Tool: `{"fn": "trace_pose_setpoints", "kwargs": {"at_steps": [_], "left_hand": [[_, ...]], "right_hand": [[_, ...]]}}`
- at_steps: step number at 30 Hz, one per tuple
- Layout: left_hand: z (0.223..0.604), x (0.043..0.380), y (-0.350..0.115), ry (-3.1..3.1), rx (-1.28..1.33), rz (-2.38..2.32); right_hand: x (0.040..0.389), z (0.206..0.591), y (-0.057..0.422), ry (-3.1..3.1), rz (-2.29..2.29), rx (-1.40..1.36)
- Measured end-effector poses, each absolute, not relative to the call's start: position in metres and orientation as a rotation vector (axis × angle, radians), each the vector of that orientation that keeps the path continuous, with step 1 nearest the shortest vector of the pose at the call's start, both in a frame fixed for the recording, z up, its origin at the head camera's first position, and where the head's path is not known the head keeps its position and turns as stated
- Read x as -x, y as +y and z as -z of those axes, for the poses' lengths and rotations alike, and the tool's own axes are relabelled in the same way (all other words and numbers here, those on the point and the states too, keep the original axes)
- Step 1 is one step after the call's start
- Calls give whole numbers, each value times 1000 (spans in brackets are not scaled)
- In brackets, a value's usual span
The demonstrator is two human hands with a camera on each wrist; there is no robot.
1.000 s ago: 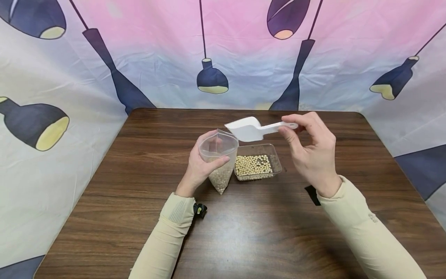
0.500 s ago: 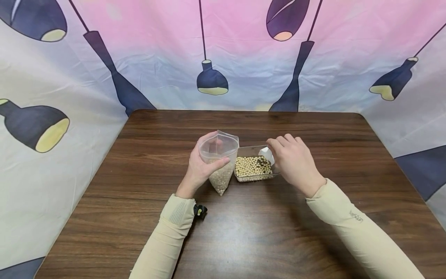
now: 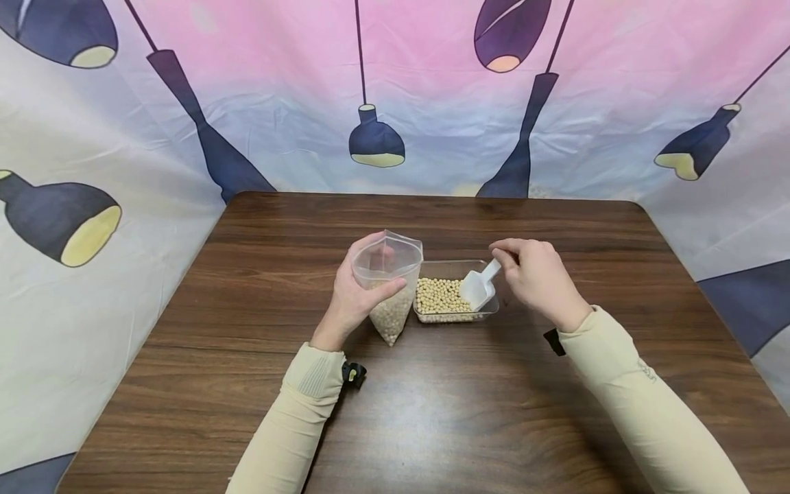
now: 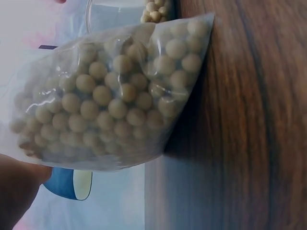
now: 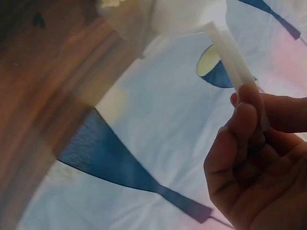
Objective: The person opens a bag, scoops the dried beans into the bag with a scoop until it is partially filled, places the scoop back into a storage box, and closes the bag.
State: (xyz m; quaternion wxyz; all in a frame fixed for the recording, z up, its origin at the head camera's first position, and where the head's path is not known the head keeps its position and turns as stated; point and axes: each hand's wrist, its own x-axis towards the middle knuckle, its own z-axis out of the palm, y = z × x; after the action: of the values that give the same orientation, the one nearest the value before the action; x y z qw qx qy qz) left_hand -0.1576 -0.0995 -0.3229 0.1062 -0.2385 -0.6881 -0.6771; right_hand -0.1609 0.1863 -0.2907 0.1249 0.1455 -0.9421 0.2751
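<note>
My left hand (image 3: 353, 302) grips a clear plastic bag (image 3: 395, 291) near its open top, thumb in front and fingers behind. Round pale yellow beans fill the bag's lower part (image 4: 105, 105) in the left wrist view. Just right of the bag stands a clear rectangular container (image 3: 494, 310) with a layer of similar beans (image 3: 439, 295). By its handle, my right hand (image 3: 537, 278) pinches a white scoop (image 3: 477, 291), whose blade is in the container's right part, against the beans. In the right wrist view thumb and fingers close on the scoop's handle (image 5: 232, 60).
Everything stands on a dark wood-grain table (image 3: 278, 274). Behind it hangs a cloth backdrop (image 3: 296, 137) printed with lamps. Black straps show at both wrists.
The scoop went from above the bag's mouth down into the container at the right, its blade now turned towards the beans. My left hand and the bag stay put.
</note>
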Motion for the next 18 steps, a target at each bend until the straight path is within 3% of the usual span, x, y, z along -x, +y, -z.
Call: {"fn": "trace_pose_setpoints", "kwargs": {"at_steps": [9,18], "left_hand": [[339,168,-100,-2001,700,2010],[351,175,-99,-1964,704,2014]], "right_hand": [[157,316,189,-2795,-1152,-177],[157,338,186,-2706,-1750,-119]]}}
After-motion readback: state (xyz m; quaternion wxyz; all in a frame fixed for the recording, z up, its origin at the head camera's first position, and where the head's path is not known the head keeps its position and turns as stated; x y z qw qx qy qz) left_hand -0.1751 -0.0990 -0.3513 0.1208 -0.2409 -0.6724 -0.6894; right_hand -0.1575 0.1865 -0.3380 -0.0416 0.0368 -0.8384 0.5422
